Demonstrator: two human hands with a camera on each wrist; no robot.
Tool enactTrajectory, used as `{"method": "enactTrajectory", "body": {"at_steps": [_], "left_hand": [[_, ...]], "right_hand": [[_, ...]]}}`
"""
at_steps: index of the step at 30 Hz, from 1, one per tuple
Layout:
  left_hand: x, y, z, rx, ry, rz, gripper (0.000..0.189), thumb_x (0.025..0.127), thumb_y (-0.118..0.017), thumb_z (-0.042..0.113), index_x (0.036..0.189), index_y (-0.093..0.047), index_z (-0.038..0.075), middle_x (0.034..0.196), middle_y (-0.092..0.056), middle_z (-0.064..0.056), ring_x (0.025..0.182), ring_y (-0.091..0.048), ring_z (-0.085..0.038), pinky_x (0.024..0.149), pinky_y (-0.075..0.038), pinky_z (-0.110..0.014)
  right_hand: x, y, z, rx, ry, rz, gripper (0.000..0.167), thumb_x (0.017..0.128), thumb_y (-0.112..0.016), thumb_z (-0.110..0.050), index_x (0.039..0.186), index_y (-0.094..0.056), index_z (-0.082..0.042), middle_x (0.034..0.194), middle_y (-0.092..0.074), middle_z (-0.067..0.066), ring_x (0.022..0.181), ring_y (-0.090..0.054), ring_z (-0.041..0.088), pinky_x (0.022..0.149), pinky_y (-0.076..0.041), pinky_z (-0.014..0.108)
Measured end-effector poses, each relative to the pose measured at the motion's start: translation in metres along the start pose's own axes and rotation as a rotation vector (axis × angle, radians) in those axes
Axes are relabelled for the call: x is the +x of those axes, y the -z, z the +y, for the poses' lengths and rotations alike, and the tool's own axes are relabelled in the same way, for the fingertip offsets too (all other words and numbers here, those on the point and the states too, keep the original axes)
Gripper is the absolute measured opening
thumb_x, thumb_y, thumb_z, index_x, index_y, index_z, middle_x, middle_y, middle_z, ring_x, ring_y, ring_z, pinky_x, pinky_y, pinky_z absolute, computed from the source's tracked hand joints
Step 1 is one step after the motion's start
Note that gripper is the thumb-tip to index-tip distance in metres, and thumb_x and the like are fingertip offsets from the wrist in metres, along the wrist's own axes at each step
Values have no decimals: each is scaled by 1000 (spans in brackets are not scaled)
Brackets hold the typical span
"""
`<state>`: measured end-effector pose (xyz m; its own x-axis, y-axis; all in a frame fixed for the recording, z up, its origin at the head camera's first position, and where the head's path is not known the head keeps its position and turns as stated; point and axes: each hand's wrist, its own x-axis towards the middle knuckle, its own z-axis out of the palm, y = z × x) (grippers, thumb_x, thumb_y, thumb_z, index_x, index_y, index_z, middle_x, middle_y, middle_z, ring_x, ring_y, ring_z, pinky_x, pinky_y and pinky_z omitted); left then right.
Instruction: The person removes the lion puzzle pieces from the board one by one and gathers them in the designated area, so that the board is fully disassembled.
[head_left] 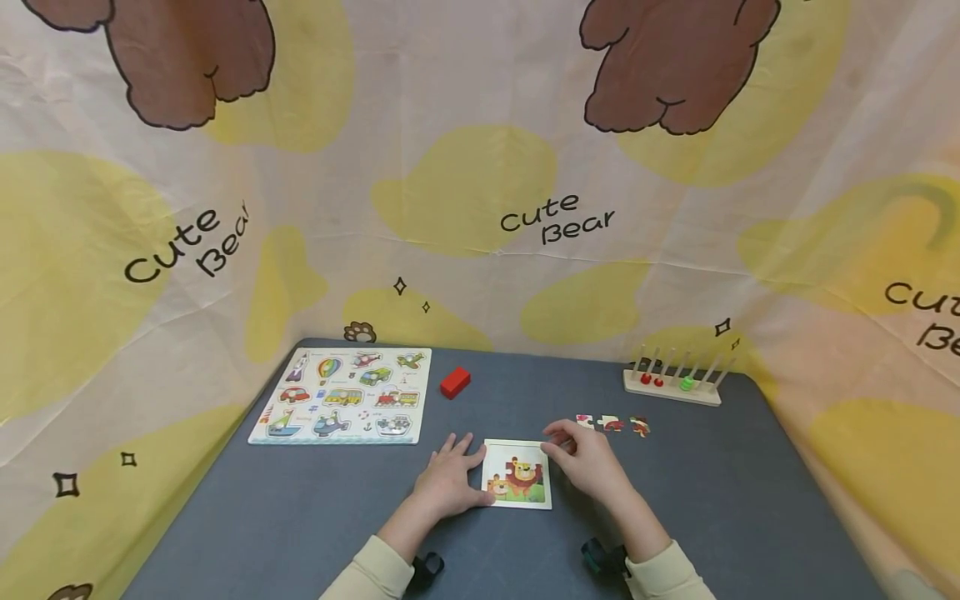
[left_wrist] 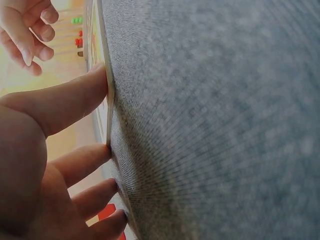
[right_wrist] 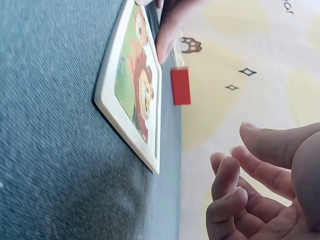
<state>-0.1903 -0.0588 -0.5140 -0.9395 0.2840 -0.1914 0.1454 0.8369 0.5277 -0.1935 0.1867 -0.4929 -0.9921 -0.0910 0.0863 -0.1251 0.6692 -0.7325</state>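
A small square jigsaw puzzle with a white frame [head_left: 517, 505] lies flat on the table, its lion picture [right_wrist: 143, 92] partly filled in and its upper part bare white. My left hand [head_left: 444, 482] spreads its fingers along the frame's left side, the thumb [left_wrist: 80, 95] resting at the near corner and the index fingertip at the edge. Over the far right corner hovers my right hand [head_left: 592, 461], fingers loosely bent and nothing between them. In the right wrist view this hand [right_wrist: 265, 185] is apart from the frame. Several puzzle pieces [head_left: 611, 423] lie beyond it.
A vehicle picture board [head_left: 315, 443] lies at the back left, with a red block [head_left: 455, 382] to its right. At the back right stands a wooden peg rack [head_left: 671, 392] with red and green beads. A printed cloth [head_left: 465, 192] hangs behind the table.
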Motion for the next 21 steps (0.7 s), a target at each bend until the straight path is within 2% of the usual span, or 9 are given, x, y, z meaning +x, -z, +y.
{"method": "enactTrajectory", "body": {"at_steps": [10, 16, 21], "left_hand": [[0, 0, 1, -7, 10, 0, 81, 77, -86, 41, 146, -55, 14, 161, -37, -14, 153, -21, -40, 120, -24, -63], [1, 0, 0, -7, 10, -3, 81, 77, -86, 42, 146, -55, 15, 161, -38, -14, 153, -21, -41, 119, -24, -64], [1, 0, -1, -7, 4, -10, 81, 77, -86, 43, 146, -55, 15, 161, -38, -14, 153, -21, -41, 119, -24, -64]], "right_hand": [[0, -7, -8, 47, 20, -43, 22, 90, -77, -18, 110, -73, -10, 89, -68, -3, 73, -56, 12, 59, -47, 24], [1, -16, -9, 46, 62, -122, 24, 90, -77, -18, 111, -72, -9, 87, -68, -3, 69, -55, 13, 56, -45, 24], [3, -25, -5, 42, 75, -181, 24, 91, -76, -18, 112, -71, -8, 87, -69, -3, 69, -59, 12, 58, -49, 24]]}}
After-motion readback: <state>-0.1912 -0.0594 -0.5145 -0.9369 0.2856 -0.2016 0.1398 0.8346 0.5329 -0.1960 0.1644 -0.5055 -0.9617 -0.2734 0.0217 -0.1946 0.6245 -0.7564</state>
